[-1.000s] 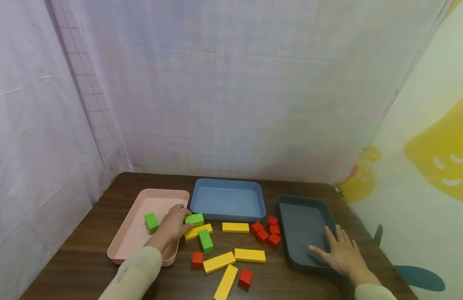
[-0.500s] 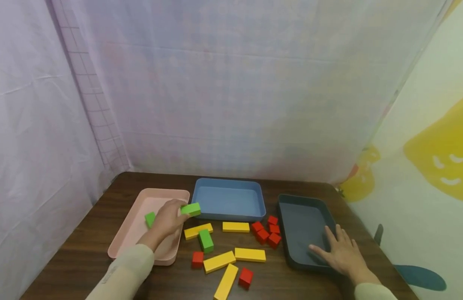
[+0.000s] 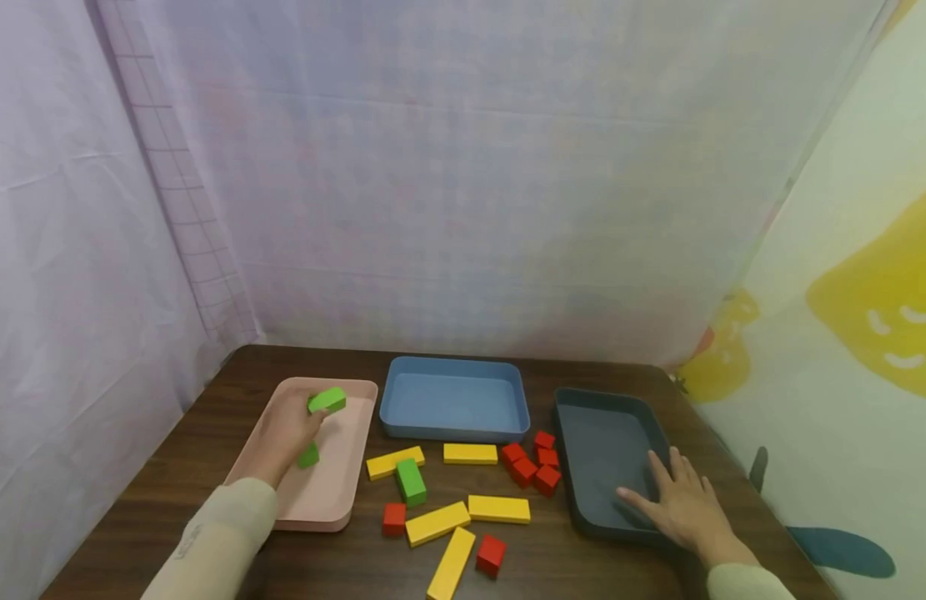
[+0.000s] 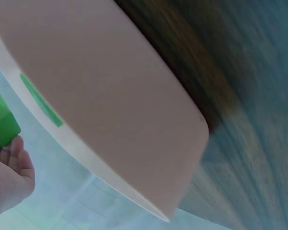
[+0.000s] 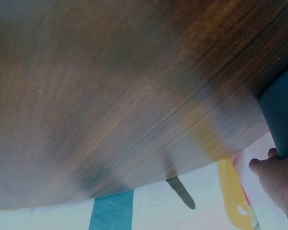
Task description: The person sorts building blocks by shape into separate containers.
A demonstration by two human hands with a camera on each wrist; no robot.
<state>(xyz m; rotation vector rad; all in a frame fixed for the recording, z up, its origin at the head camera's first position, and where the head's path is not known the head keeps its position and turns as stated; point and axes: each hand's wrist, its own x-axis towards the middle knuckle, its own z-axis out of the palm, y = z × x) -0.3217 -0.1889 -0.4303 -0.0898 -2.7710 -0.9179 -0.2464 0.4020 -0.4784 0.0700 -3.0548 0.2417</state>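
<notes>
A blue tray (image 3: 455,400) sits towards the far edge of the dark wooden table (image 3: 575,571); to its left, with a near end well in front of it, lies a pink tray (image 3: 331,496); over that pink tray, left of the blue tray, the left hand (image 3: 285,432) pinches a green block (image 3: 328,400), its grip closed about the block with thumb and fingers, the block raised above the pink floor; beneath the hand, also left of the blue tray, a second green block (image 3: 308,456) lies inside the pink tray, partly hidden by the hand.

To the right of the blue tray, and in front of it, is a dark grey tray (image 3: 605,442); the right hand (image 3: 683,504) is at its outer side, farther right of the blue tray, fingers extended and spread, its grip uncurled; whether the fingertips press the dark floor cannot be told.

A yellow block (image 3: 470,454) lies just in front of the blue tray; another yellow block (image 3: 387,464) lies off its near left corner, with a third green block (image 3: 412,482) at that one's right end; five red cubes (image 3: 524,472) bunch off its near right corner; three more yellow blocks (image 3: 499,509) and two separate red cubes (image 3: 491,556) lie farther in front of it; a pale cloth (image 3: 463,208) hangs behind it.
</notes>
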